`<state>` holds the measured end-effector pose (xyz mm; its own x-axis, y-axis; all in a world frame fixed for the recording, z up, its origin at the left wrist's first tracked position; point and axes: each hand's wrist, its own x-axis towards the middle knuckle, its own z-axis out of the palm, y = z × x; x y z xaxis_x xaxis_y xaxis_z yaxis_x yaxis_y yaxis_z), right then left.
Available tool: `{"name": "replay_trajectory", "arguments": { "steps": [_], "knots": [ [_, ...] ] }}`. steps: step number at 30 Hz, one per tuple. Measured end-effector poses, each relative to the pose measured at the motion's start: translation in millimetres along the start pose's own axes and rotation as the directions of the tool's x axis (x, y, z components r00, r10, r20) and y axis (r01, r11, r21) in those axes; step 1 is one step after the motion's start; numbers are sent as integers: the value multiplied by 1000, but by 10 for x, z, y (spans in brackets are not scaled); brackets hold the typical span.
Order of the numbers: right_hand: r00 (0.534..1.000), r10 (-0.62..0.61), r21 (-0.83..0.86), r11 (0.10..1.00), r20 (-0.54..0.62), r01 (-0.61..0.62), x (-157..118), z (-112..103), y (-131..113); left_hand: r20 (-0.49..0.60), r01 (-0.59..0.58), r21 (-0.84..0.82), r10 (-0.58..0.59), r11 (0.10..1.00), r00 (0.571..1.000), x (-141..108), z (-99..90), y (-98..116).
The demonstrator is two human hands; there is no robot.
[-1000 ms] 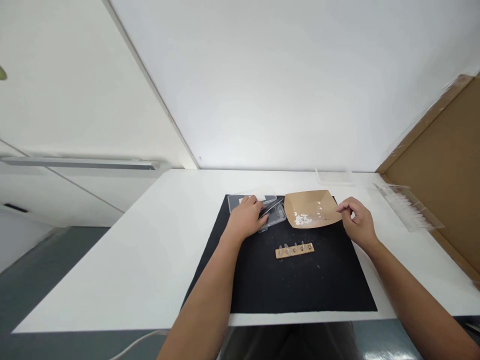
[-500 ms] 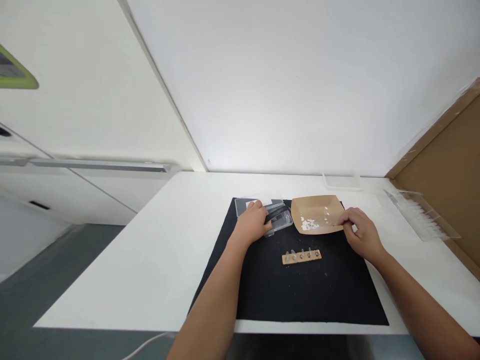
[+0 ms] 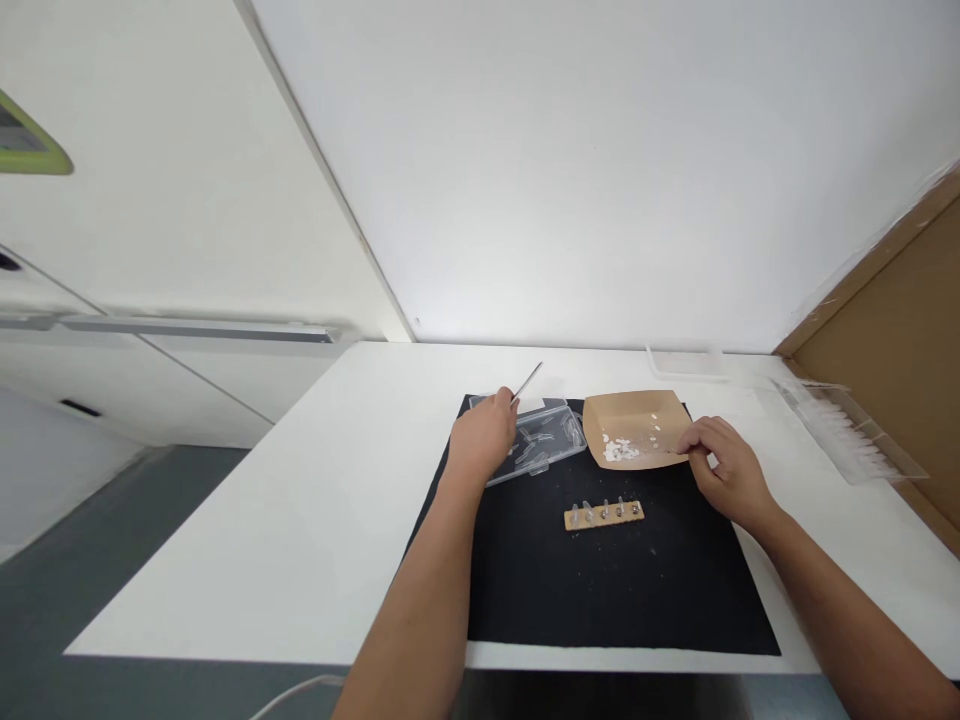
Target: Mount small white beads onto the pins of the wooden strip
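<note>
My left hand (image 3: pixel 484 435) is closed around slim tweezers (image 3: pixel 528 382), seen edge-on and tilted up to the right. It hovers over the left part of a clear plastic box (image 3: pixel 538 468) with its lid open and several small clear tubes (image 3: pixel 534 440) inside. My right hand (image 3: pixel 724 470) pinches the right edge of a brown paper tray (image 3: pixel 637 405). White flakes (image 3: pixel 621 450) lie in the tray, mostly toward its near left. In front of both, a small wooden rack (image 3: pixel 604 516) holds several upright clear tubes in a row.
A black mat (image 3: pixel 622 600) lies under these things on the white table (image 3: pixel 285 520). At the right stands a clear case (image 3: pixel 847 430) with rows of pale pieces. A clear tray (image 3: pixel 686 363) sits by the wall, and a brown board (image 3: pixel 892 350) edges the right side.
My left hand has moved slightly left and up, lifting the tweezers off the clear box and turning them upward. The tubes inside now show. My right hand stays at the paper tray.
</note>
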<state>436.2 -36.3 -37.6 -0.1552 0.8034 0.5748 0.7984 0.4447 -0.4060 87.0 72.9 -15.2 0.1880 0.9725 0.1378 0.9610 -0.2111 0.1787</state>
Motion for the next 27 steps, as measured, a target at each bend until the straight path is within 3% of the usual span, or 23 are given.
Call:
{"name": "replay_trajectory", "arguments": {
  "steps": [4, 7, 11, 19, 27],
  "knots": [
    [1000, -7, -1, 1000, 3, 7, 1, -7, -2, -45, 104, -110, -109, 989, 993, -19, -36, -10],
    [1000, -1, -4, 1000, 11, 1, -6, -2, 18, -24, 13, -153, -16, 988, 1000, -39, -79, -34],
    [1000, 8, -8, 1000, 13, -8, -17, 10, 33, 94, -110, -24, 112, 994, 989, -48, -98, -103],
    [1000, 1, -3, 1000, 21, -1, -18, 14, 26, 233, -104, 26, 95, 994, 968, -15, 5, -142],
    [1000, -11, 9, 1000, 11, 11, -16, 21, 5, 215, -93, 22, 86, 995, 973, 13, 39, -141]
  ]
}}
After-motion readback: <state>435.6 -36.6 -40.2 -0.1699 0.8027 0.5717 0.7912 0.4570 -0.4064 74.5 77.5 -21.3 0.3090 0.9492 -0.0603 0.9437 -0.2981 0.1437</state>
